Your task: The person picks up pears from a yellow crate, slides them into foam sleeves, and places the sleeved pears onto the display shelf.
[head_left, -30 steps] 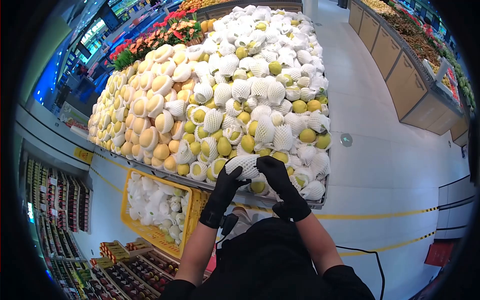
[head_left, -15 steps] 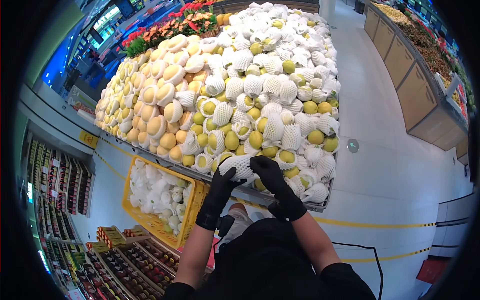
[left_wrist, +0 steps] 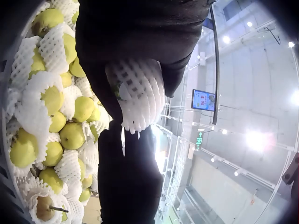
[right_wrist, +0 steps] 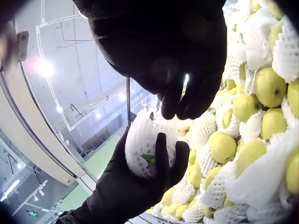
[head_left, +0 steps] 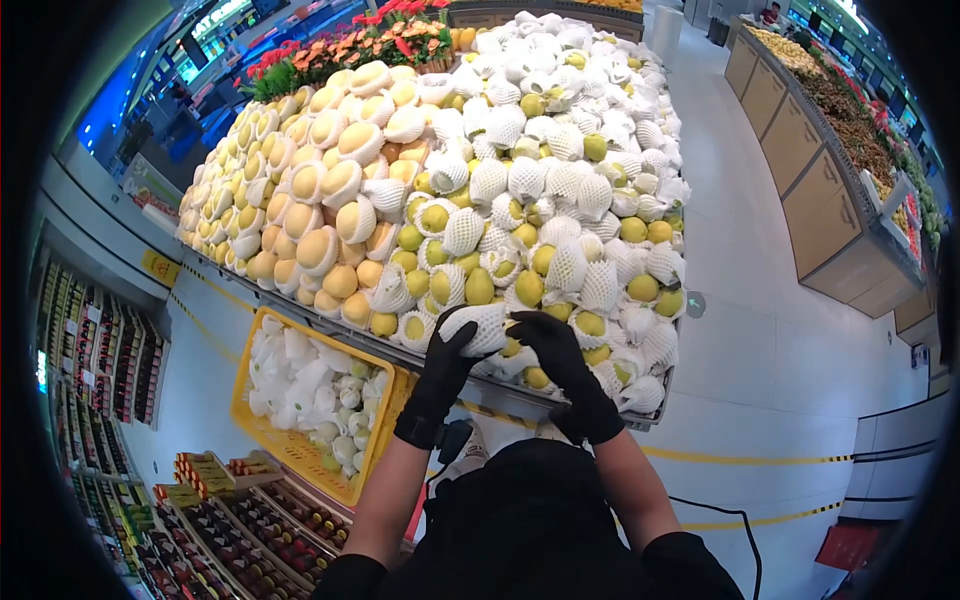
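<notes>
My gloved left hand [head_left: 450, 350] grips a pear in a white foam net [head_left: 480, 328] at the front edge of the fruit display. In the right wrist view, thumb and fingers wrap the netted pear [right_wrist: 145, 144] from below, and a green sticker shows through the mesh. My gloved right hand [head_left: 552, 350] is at the net's other end, fingers loosely bent and fingertips [right_wrist: 169, 111] right at its rim. In the left wrist view the net's cut edge [left_wrist: 133, 125] hangs towards the right hand. Loose and netted yellow-green pears [head_left: 480, 287] lie just beyond both hands.
Peach-coloured fruit in foam cups [head_left: 317, 248] fills the display's left part. A yellow crate [head_left: 245, 400] holding white foam nets and wrapped fruit stands on the floor at left. Boxed goods [head_left: 240, 520] are at lower left. Tiled floor [head_left: 740, 370] lies right of the display.
My right hand's fingers have drawn off the net's end to the right, loosening from their earlier pinch. My left hand still holds the netted pear. The head view has shifted slightly.
</notes>
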`<state>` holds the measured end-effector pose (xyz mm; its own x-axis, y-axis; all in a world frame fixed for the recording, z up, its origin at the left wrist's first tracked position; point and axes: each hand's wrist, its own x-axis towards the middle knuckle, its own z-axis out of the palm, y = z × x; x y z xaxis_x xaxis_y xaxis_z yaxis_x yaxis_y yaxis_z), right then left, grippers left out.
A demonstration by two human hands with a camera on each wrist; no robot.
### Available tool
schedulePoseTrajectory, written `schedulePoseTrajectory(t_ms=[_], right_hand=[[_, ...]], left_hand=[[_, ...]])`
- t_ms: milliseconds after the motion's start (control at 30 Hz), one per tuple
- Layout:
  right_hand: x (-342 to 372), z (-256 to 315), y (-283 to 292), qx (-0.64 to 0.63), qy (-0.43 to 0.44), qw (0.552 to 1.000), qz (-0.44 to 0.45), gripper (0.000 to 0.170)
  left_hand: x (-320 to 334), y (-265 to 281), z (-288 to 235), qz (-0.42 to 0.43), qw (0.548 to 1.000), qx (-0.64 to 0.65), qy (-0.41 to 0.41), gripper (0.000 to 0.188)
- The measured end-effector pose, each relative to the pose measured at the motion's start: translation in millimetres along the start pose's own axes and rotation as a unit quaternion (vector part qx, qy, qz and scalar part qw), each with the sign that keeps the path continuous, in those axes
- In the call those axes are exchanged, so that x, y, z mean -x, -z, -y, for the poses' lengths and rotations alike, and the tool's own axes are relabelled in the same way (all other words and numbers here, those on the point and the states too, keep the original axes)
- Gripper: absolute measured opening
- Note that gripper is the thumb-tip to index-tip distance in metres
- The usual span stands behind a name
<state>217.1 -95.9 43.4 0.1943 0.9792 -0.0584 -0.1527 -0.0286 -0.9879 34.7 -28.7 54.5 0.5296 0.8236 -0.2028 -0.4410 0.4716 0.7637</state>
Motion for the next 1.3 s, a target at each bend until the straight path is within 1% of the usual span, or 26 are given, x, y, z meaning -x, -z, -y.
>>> schedulePoseTrajectory(t_ms=[33, 167, 300, 367, 400, 467, 500, 533, 567, 600, 633, 700, 733, 767, 800, 833, 867, 900, 933, 1000, 1067, 1167, 1200, 1233, 1267, 1300], right_hand=[[-2.0, -3.9, 0.3, 0.004, 0.007, 1.0, -0.027, 0.027], [-2.9, 9.2, -15.5, 0.041, 0.033, 0.998, -0.046, 0.024], [-5.0, 9.2, -33.4, 0.09, 0.031, 0.994, -0.061, 0.025], [-8.4, 7.0, -32.5, 0.139, 0.027, 0.989, -0.047, 0.026], [-9.2, 8.7, -32.7, 0.092, 0.028, 0.994, -0.045, 0.026], [-11.5, 13.1, -34.3, -0.004, 0.032, 0.999, -0.039, 0.027], [-14.5, 11.2, -36.5, 0.029, 0.041, 0.996, -0.073, 0.027], [-15.5, 10.9, -37.6, 0.043, 0.051, 0.995, -0.071, 0.029], [-15.8, 11.6, -38.6, 0.057, 0.061, 0.994, -0.07, 0.031], [-15.9, 13.3, -40.2, 0.071, 0.071, 0.992, -0.07, 0.033], [-16.8, 9.1, -42.0, 0.081, 0.056, 0.993, -0.057, 0.041], [-18.9, 3.5, -51.5, 0.108, 0.037, 0.992, -0.046, 0.044], [-19.7, 2.6, -57.5, 0.122, 0.026, 0.991, -0.04, 0.046], [-20.8, 3.0, -62.5, 0.076, 0.023, 0.997, -0.016, 0.049], [-22.5, 2.2, -63.5, 0.076, 0.011, 0.997, -0.031, 0.05], [-24.8, -0.8, -63.8, 0.077, -0.001, 0.996, -0.044, 0.052], [-27.7, -5.0, -64.1, 0.078, -0.012, 0.995, -0.057, 0.054], [-30.8, -0.8, -68.7, 0.069, 0.033, 0.994, -0.077, 0.05], [-30.9, 4.1, -69.2, 0.055, 0.004, 0.995, -0.084, 0.049], [-29.7, 18.6, -68.0, 0.024, -0.055, 0.993, -0.1, 0.046], [-32.0, 5.3, -61.7, 0.03, -0.056, 0.994, -0.086, 0.049], [-33.7, -9.8, -55.5, -0.034, -0.065, 0.995, -0.068, 0.05], [-30.3, -5.7, -56.2, -0.067, -0.068, 0.994, -0.056, 0.048], [-28.3, -3.6, -56.9, -0.1, -0.072, 0.991, -0.044, 0.047], [-28.7, -3.8, -57.8, -0.112, -0.073, 0.99, -0.034, 0.047], [-29.5, -4.3, -59.0, -0.125, -0.074, 0.989, -0.023, 0.047]], left_hand=[[-1.1, 1.1, -4.1, 0.003, 1.0, 0.008, 0.0, 0.045], [-11.0, 13.3, -9.0, 0.048, 0.999, -0.022, 0.01, 0.048], [-14.5, 12.0, -14.3, 0.088, 0.991, 0.084, 0.052, 0.055], [-15.9, 19.6, -13.4, 0.081, 0.995, 0.032, 0.043, 0.058], [-15.9, 20.8, -14.7, 0.076, 0.996, 0.006, 0.039, 0.059], [-20.1, 21.8, -20.8, 0.064, 0.982, 0.142, 0.104, 0.057], [-21.2, 21.5, -24.0, 0.058, 0.967, 0.209, 0.135, 0.057], [-19.7, 20.9, -25.4, 0.06, 0.998, -0.006, 0.025, 0.056], [-17.3, 19.9, -26.1, 0.059, 0.97, -0.22, -0.086, 0.055], [-16.3, 19.5, -26.5, 0.054, 0.884, -0.422, -0.192, 0.055], [-17.3, 20.4, -26.6, 0.058, 0.881, -0.426, -0.2, 0.058], [-19.4, 20.4, -27.9, 0.068, 0.873, -0.434, -0.215, 0.066], [-18.3, 17.8, -28.8, 0.086, 0.895, -0.396, -0.184, 0.066], [-17.0, 14.1, -29.9, 0.104, 0.915, -0.358, -0.154, 0.066], [-16.3, 11.2, -31.8, 0.122, 0.932, -0.318, -0.124, 0.065], [-20.2, 17.4, -30.4, 0.138, 0.884, -0.421, -0.151, 0.065], [-24.4, 20.6, -27.8, 0.149, 0.871, -0.439, -0.16, 0.065], [-28.7, 23.4, -26.1, 0.16, 0.858, -0.457, -0.169, 0.065], [-32.2, 27.0, -23.7, 0.172, 0.845, -0.475, -0.177, 0.065], [-28.0, 29.3, -23.3, 0.162, 0.85, -0.472, -0.167, 0.066], [-17.1, 24.2, -33.6, 0.132, 0.866, -0.468, -0.122, 0.062], [-8.9, 14.0, -51.9, 0.121, 0.872, -0.474, -0.001, 0.058], [-13.4, 20.4, -45.8, 0.129, 0.937, -0.323, 0.031, 0.056], [-20.9, 29.1, -36.5, 0.132, 0.976, -0.164, 0.062, 0.055], [-27.3, 37.7, -28.8, 0.133, 0.987, 0.0, 0.091, 0.054], [-26.0, 33.2, -33.1, 0.112, 0.989, -0.017, 0.097, 0.053]])
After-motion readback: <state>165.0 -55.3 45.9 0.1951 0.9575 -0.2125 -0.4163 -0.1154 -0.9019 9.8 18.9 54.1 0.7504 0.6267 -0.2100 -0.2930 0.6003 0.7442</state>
